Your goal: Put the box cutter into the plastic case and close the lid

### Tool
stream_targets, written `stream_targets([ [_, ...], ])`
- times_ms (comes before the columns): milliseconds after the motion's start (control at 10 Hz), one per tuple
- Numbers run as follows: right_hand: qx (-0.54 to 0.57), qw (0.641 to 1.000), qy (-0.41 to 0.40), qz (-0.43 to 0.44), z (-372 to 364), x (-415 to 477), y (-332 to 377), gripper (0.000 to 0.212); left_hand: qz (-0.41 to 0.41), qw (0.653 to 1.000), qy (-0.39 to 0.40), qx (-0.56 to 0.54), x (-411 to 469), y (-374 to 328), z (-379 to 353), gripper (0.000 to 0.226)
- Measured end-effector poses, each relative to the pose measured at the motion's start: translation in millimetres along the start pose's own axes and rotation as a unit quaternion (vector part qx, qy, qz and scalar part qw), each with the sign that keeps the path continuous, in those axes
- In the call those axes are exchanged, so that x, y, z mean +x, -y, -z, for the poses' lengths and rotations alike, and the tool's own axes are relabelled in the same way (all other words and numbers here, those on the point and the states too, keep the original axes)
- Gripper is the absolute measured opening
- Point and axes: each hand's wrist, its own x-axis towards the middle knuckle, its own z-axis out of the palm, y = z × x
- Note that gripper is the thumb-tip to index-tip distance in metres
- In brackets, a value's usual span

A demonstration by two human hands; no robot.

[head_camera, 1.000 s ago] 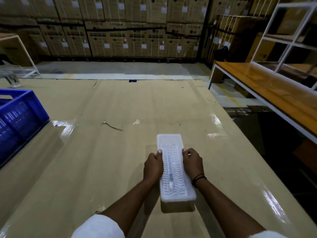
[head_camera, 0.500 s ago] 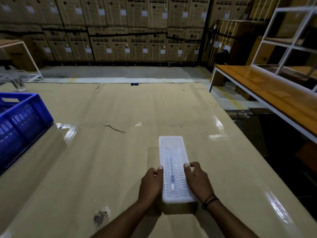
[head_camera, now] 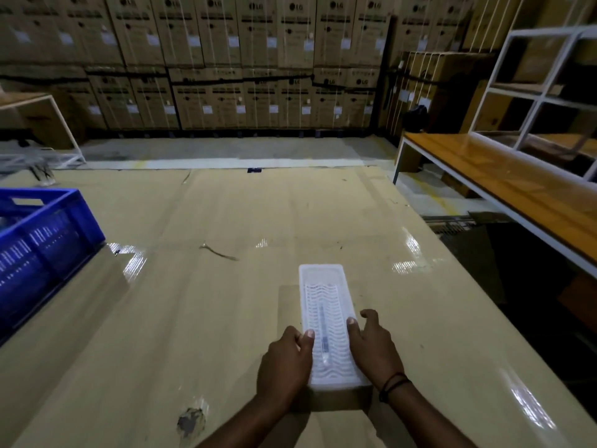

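Note:
A long translucent white plastic case (head_camera: 324, 287) lies lengthwise on the cardboard-covered table (head_camera: 200, 318), its wavy-patterned lid down. Through the lid a slim grey box cutter (head_camera: 324, 337) shows, lying along the case's middle. My left hand (head_camera: 286, 367) presses against the case's near left side, thumb on the lid. My right hand (head_camera: 373, 347) rests against the near right side, thumb on the lid, fingers spread on the table. A dark band circles my right wrist.
A blue plastic crate (head_camera: 42, 240) stands at the table's left edge. A wooden bench with a white frame (head_camera: 504, 189) and a white shelf frame (head_camera: 542, 92) lie to the right. Stacked cardboard boxes (head_camera: 226, 59) line the far wall. A torn spot (head_camera: 190, 421) marks the near tabletop.
Both hands have slid along the case's sides from its middle to its near end. The case stays in place on the table with its lid down.

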Motion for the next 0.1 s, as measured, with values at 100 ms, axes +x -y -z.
stream_targets([
  [100, 0.027, 0.999, -0.038, 0.021, 15.6, 19.2, 3.5, 0.056, 0.007, 0.998, -0.058, 0.03, 26.8, 4.0, 21.3, 0.057],
])
